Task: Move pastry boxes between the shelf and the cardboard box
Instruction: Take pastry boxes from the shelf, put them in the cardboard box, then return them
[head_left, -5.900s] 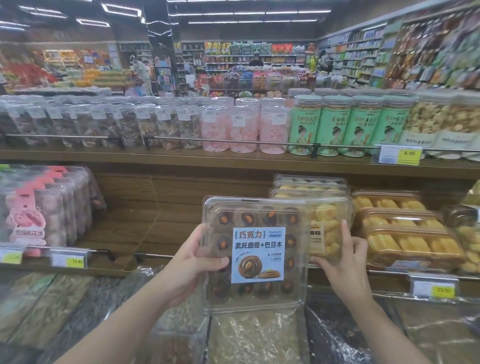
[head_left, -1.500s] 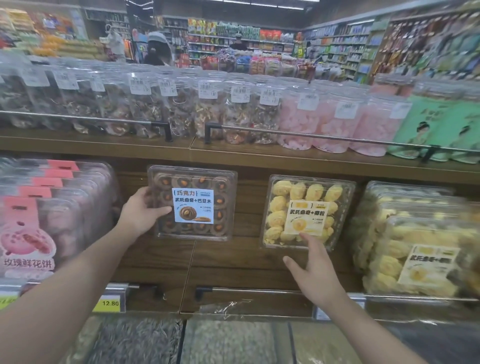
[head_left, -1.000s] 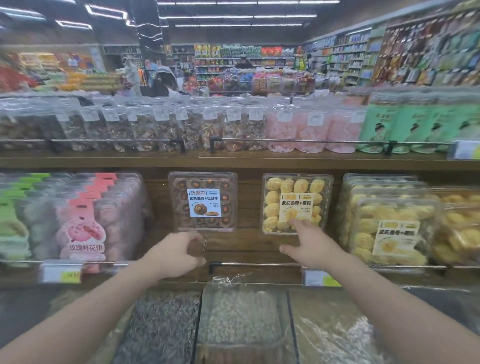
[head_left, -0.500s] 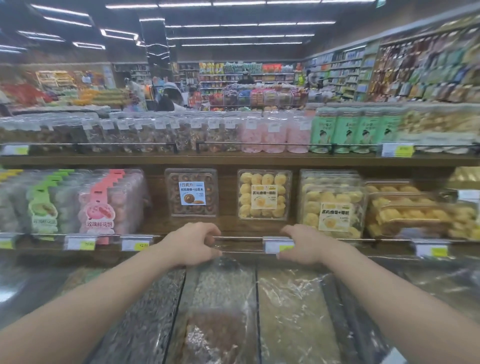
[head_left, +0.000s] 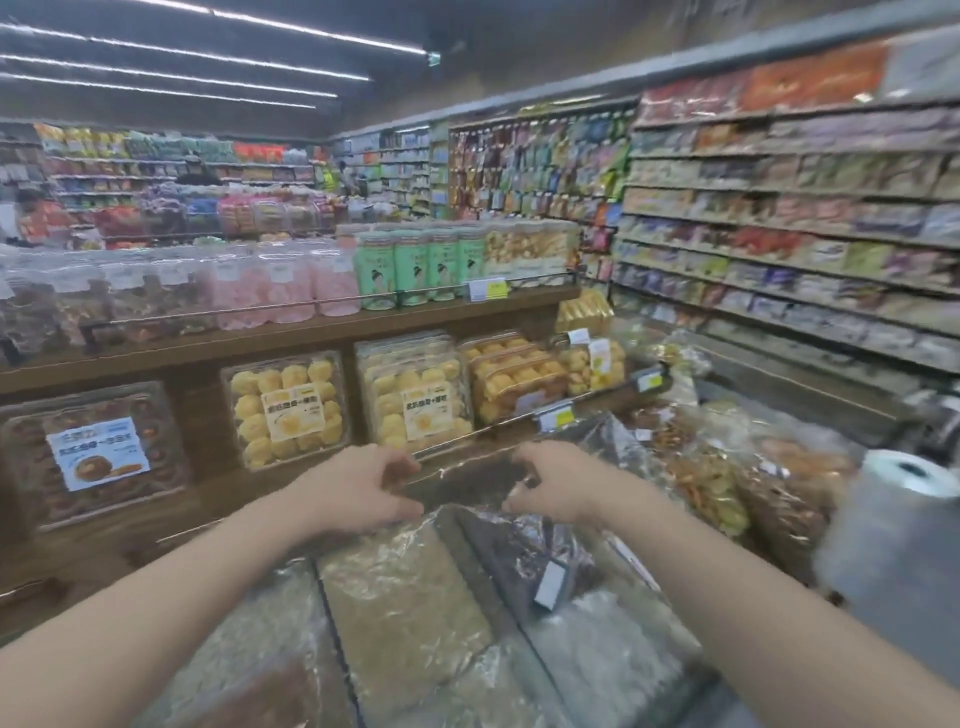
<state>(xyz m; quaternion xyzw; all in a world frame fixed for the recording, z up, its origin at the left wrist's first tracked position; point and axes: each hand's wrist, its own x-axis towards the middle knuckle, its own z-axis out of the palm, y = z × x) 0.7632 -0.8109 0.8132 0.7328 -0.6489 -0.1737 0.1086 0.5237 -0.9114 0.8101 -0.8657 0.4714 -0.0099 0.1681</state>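
Observation:
A clear box of chocolate pastries (head_left: 93, 454) stands upright on the wooden shelf (head_left: 291, 338) at the left. To its right stands a clear box of yellow pastries (head_left: 285, 410), then a stack of the same boxes (head_left: 415, 395). My left hand (head_left: 358, 488) and my right hand (head_left: 556, 480) hover in front of the shelf's lower edge, over the plastic-covered bins. Both hold nothing, their fingers loosely curled. No cardboard box is in view.
Bulk bins under clear film (head_left: 405, 597) lie below my arms. Jars of pink and dark snacks (head_left: 280, 283) and green tins (head_left: 415, 267) line the upper shelf. A roll of plastic bags (head_left: 904, 514) stands at the right. A long aisle shelf (head_left: 779, 218) runs behind.
My left hand let go of the chocolate box on the shelf, and my right hand left the yellow box. Both hands drew back and down. My view has swung to the right.

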